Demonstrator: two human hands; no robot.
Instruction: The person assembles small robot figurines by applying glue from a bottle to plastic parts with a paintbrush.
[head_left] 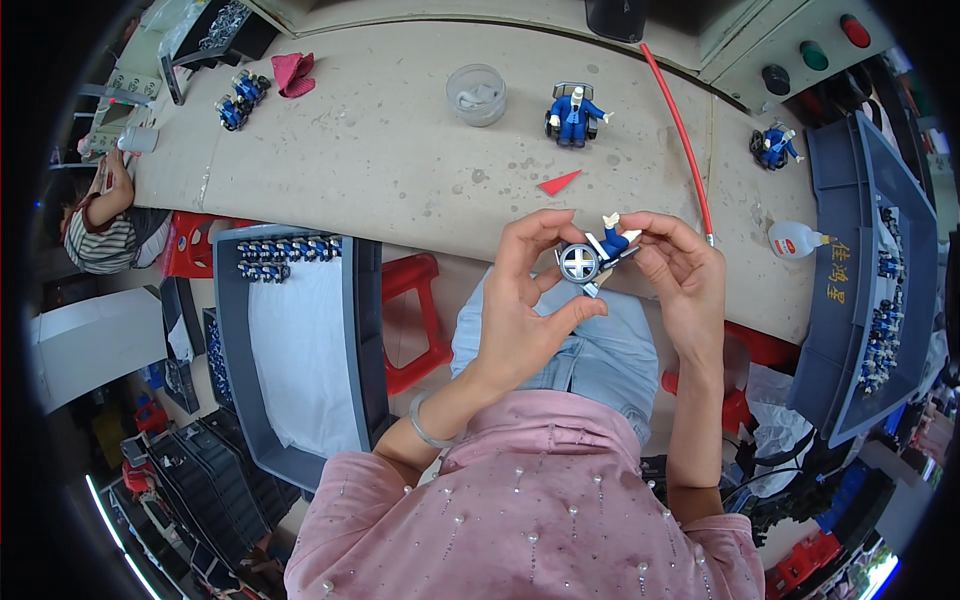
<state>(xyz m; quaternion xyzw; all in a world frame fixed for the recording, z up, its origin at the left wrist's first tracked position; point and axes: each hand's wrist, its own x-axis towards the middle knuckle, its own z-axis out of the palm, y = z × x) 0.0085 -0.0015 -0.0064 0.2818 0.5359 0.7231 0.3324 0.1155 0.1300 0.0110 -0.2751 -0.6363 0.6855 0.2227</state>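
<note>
Between my two hands, above my lap at the table's near edge, is a small wheelchair figure (579, 263) in blue with a grey spoked wheel facing up. My left hand (535, 290) grips it on the wheel side, thumb below and fingers above. The fingers of my right hand (680, 265) pinch its other side by the blue body. Farther back on the table sits another blue-suited figure in a wheelchair (574, 117), upright. A similar figure (775, 146) stands at the right, and several more (242, 99) are grouped at the far left.
On the table (360, 140) are a clear cup (476, 95), a red triangular scrap (559, 183), a pink cloth (293, 74), a red tube (678, 125) and a white bottle (797, 240). Grey crates holding figures flank me, left (365, 350) and right (835, 250). Another person (105, 215) sits far left.
</note>
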